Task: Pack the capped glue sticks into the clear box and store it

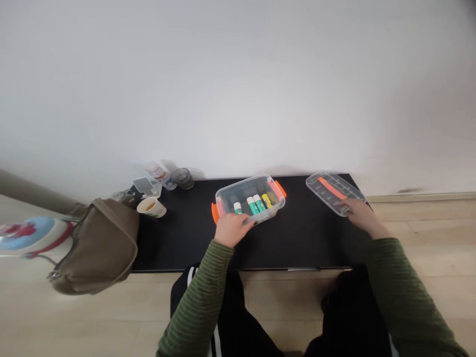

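Observation:
On the black table stands a clear plastic box [243, 190] with orange end latches, its top uncovered. Inside lie several capped tubes: green-and-white ones [253, 205] and a yellow one [267, 201]. My left hand [231, 229] is closed on the box's near left rim, thumb along the front wall, beside a green-and-white tube. My right hand [359, 214] is closed on the near edge of the clear lid [323, 193], at the table's right end. An orange strip [330, 188] shows on the lid.
Left on the table are a paper cup with brown liquid [151, 207], a dark glass [182, 178], a bottle [160, 175] and a small clear case [146, 187]. A brown bag [98, 248] stands at the left end. A white wall rises behind.

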Available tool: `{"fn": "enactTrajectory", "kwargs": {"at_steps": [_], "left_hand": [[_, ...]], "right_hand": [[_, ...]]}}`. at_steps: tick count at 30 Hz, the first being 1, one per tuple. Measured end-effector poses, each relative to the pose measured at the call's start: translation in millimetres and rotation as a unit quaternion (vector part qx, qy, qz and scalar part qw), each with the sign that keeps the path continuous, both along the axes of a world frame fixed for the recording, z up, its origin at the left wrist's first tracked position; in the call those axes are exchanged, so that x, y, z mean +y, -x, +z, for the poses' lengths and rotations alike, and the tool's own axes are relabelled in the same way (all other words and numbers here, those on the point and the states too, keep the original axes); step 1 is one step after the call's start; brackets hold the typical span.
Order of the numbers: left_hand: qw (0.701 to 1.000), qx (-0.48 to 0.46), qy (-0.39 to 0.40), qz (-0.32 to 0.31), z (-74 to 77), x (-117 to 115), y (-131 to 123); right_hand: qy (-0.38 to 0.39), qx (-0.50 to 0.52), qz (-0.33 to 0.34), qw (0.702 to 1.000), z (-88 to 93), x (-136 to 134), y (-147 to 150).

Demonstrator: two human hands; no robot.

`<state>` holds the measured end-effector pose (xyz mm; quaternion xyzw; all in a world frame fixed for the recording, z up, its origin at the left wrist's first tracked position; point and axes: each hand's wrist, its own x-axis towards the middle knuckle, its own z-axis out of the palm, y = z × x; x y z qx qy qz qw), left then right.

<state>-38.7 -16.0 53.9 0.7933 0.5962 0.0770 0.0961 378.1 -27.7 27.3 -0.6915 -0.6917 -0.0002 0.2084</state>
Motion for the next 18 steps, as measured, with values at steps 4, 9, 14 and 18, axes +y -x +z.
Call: {"fn": "enactTrajectory", "kwargs": {"at_steps": [4,9,14,18], "left_hand": [[0.999,0.032,0.009,0.018,0.4,-5.5,-12.2],[0.998,0.039,0.011,0.038,0.7,-12.9,-21.6],[0.998,0.053,0.013,0.025,1.3,-18.8,-27.1],[0.998,0.062,0.015,0.024,1.5,-23.4,-30.2]], "right_hand": [[-0.065,0.093,0.136,0.984,33.1,16.7,82.1],[0.202,-0.065,0.217,0.953,62.4,61.4,218.4],[0.341,-0.132,0.145,0.92,44.3,103.6,286.7],[0.356,-0.126,0.139,0.915,23.0,107.2,296.6]]}}
